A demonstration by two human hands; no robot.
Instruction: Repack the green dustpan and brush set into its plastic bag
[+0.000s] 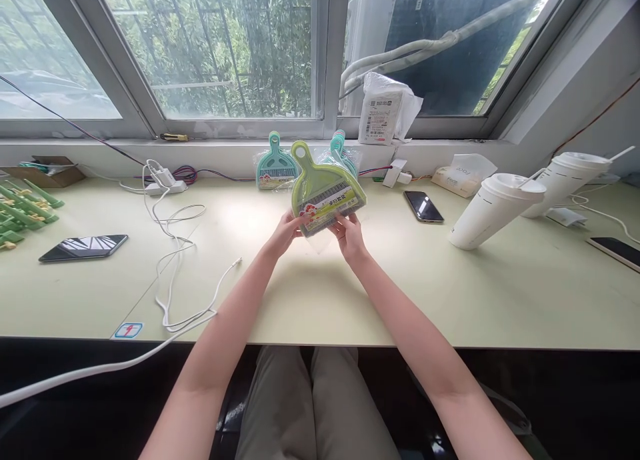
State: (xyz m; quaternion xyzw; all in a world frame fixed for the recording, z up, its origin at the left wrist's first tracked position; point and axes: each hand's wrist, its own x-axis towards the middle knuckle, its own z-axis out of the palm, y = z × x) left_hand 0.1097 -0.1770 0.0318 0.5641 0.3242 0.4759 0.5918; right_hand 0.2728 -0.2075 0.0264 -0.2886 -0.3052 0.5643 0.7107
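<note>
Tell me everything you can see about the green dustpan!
The yellow-green dustpan, plastic-looking, has a short handle with a hole, pointing up and tilted left. Across its wide lower part show dark bristles and a printed label, inside clear wrap. The left hand and right hand hold its lower edge above the table.

Green dustpan (324, 185): sm. print illeg.; R-edge phone (618, 252) cut off.

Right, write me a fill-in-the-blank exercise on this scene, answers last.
1. The left hand and right hand hold the green dustpan by its wide end, not its ____.
2. White cups standing on the desk number ____.
3. The white cable crossing the desk's front edge lies on the person's ____ side.
Missing words: handle; two; left.
</note>
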